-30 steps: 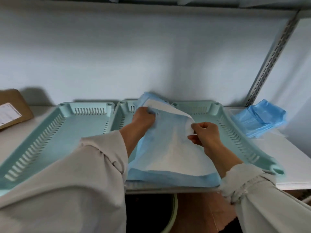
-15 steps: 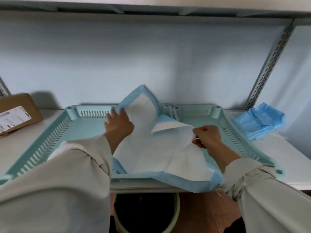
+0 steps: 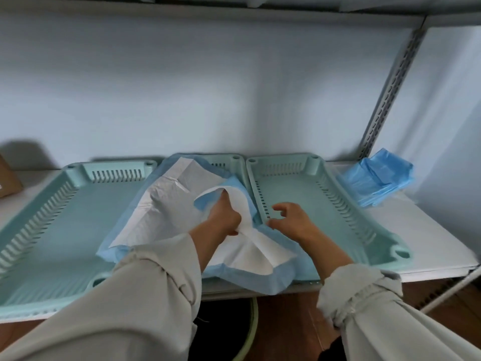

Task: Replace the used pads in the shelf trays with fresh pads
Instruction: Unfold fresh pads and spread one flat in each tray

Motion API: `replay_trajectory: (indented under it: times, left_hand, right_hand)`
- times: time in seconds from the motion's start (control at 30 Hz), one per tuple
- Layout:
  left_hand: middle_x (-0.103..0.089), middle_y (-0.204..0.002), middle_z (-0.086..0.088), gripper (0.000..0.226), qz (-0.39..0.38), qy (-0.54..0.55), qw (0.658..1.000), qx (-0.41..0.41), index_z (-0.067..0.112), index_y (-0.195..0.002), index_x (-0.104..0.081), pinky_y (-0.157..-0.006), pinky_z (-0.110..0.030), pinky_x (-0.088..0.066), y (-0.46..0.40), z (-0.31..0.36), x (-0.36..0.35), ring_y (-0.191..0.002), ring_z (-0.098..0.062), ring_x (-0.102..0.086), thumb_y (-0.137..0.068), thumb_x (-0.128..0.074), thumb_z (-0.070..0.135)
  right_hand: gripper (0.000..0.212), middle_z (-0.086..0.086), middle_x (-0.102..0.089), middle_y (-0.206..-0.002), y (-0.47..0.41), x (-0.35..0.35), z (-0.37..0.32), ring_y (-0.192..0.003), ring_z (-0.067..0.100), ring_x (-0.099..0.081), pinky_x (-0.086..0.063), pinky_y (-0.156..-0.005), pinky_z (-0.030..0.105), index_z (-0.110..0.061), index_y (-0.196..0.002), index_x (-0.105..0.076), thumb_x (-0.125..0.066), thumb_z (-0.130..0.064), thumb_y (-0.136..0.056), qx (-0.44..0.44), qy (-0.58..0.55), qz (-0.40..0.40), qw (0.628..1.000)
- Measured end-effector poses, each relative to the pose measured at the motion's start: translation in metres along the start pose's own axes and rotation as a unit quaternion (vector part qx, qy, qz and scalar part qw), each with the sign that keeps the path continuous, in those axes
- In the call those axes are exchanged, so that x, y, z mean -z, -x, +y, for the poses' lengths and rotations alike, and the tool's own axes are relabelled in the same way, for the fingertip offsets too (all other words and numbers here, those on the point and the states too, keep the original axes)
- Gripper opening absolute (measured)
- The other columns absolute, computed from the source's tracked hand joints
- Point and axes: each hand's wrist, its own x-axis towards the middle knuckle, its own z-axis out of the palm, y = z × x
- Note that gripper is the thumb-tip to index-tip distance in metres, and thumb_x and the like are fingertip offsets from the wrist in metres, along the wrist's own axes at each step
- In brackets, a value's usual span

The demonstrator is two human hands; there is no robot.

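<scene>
Currently:
Left hand [image 3: 226,217]: gripping the pad [image 3: 166,217]'s folded flap.
Right hand [image 3: 291,221]: spread, empty, over the right tray [image 3: 338,204].
Handling: judged light, limp; take corners.

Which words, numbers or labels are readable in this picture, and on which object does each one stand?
None can be read.
Cardboard box, at the left edge: a sliver of a white label shows, cut off by the frame, unreadable.
Trays, pad, blue folded pads: no print visible.
</scene>
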Motion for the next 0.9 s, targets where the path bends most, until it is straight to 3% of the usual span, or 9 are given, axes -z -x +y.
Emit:
replay_trajectory:
  times: [0.07, 0.13, 0.27, 0.4, 0.5, 0.6, 0.73, 0.8, 0.9]
  left_hand:
    - [-0.030, -0.145, -0.013, 0.084, -0.003, -0.027, 1.000, -0.015, 0.029, -0.152, -0.001, -0.091, -0.052, -0.051, 0.000, 0.004, 0.000, -0.122, -0.038, -0.045, -0.092, -0.047, -0.007]
    - [-0.027, -0.148, -0.012, 0.084, -0.006, -0.043, 0.999, -0.020, 0.030, -0.152, 0.003, -0.089, -0.048, -0.052, 0.001, 0.007, -0.001, -0.123, -0.038, -0.044, -0.093, -0.046, -0.005]
    - [-0.025, -0.151, -0.010, 0.079, -0.009, -0.047, 0.998, -0.028, 0.031, -0.152, 0.004, -0.082, -0.042, -0.053, -0.003, 0.007, 0.003, -0.118, -0.034, -0.047, -0.096, -0.042, -0.002]
    - [-0.032, -0.148, -0.013, 0.077, 0.013, -0.024, 0.999, -0.024, 0.034, -0.151, 0.006, -0.077, -0.040, -0.055, -0.001, 0.007, 0.008, -0.108, -0.033, -0.052, -0.098, -0.040, 0.002]
    - [-0.031, -0.146, -0.010, 0.085, 0.018, -0.033, 0.999, -0.006, 0.035, -0.150, 0.012, -0.086, -0.048, -0.055, 0.000, 0.010, 0.006, -0.115, -0.036, -0.051, -0.096, -0.042, -0.002]
    - [-0.032, -0.147, -0.012, 0.086, 0.010, -0.038, 0.999, -0.029, 0.032, -0.152, 0.007, -0.087, -0.050, -0.055, 0.011, 0.016, -0.007, -0.118, -0.037, -0.050, -0.093, -0.045, -0.004]
    - [-0.030, -0.148, -0.012, 0.079, 0.006, -0.046, 0.998, -0.045, 0.031, -0.152, -0.001, -0.090, -0.051, -0.053, 0.008, 0.019, -0.009, -0.124, -0.037, -0.045, -0.094, -0.044, -0.002]
    - [-0.025, -0.151, -0.011, 0.079, -0.004, -0.050, 0.998, -0.049, 0.030, -0.152, -0.002, -0.094, -0.052, -0.050, 0.007, 0.019, -0.011, -0.128, -0.037, -0.040, -0.094, -0.043, -0.005]
    - [-0.022, -0.154, -0.009, 0.081, -0.027, -0.047, 0.997, -0.058, 0.031, -0.152, -0.003, -0.098, -0.053, -0.047, 0.008, 0.018, -0.014, -0.133, -0.036, -0.038, -0.094, -0.043, -0.008]
  right_hand:
    - [0.071, 0.011, -0.043, -0.145, -0.004, 0.000, 0.009, -0.132, 0.026, -0.043, -0.035, -0.107, 0.034, -0.005, -0.143, -0.036, -0.070, -0.028, -0.085, -0.047, 0.015, -0.041, 0.998]
    - [0.076, 0.011, -0.044, -0.143, -0.006, -0.002, 0.012, -0.130, 0.026, -0.045, -0.038, -0.104, 0.034, -0.005, -0.142, -0.036, -0.072, -0.034, -0.082, -0.067, 0.015, -0.067, 0.995]
    - [0.044, 0.008, -0.064, -0.114, -0.012, -0.008, 0.008, -0.103, 0.023, -0.061, -0.050, -0.087, 0.032, -0.010, -0.113, -0.062, -0.077, -0.027, -0.075, -0.028, 0.083, -0.007, 0.996]
    - [0.019, 0.007, -0.071, -0.095, -0.013, -0.010, -0.002, -0.087, 0.022, -0.065, -0.055, -0.081, 0.035, -0.009, -0.093, -0.070, -0.070, -0.021, -0.079, -0.012, 0.102, 0.030, 0.994]
    - [0.016, 0.007, -0.071, -0.094, -0.007, -0.004, -0.007, -0.087, 0.021, -0.064, -0.052, -0.082, 0.033, -0.006, -0.090, -0.072, -0.064, -0.019, -0.087, 0.013, 0.042, 0.058, 0.997]
    - [0.022, 0.007, -0.064, -0.101, 0.006, 0.012, 0.000, -0.098, 0.025, -0.058, -0.044, -0.084, 0.032, -0.005, -0.106, -0.065, -0.050, -0.018, -0.096, 0.003, -0.076, 0.106, 0.991]
    - [0.017, 0.007, -0.045, -0.077, 0.004, 0.012, 0.001, -0.072, 0.020, -0.040, -0.033, -0.064, 0.030, -0.009, -0.087, -0.058, -0.049, -0.022, -0.093, -0.073, -0.300, 0.023, 0.951]
    - [0.031, 0.009, -0.053, -0.084, 0.002, 0.011, 0.006, -0.078, 0.022, -0.047, -0.037, -0.066, 0.030, -0.010, -0.098, -0.060, -0.055, -0.039, -0.088, -0.120, -0.356, -0.022, 0.926]
    - [0.082, 0.009, -0.063, -0.120, -0.002, 0.012, 0.006, -0.106, 0.027, -0.060, -0.051, -0.084, 0.037, -0.010, -0.126, -0.053, -0.067, -0.066, -0.068, -0.168, -0.357, -0.079, 0.915]
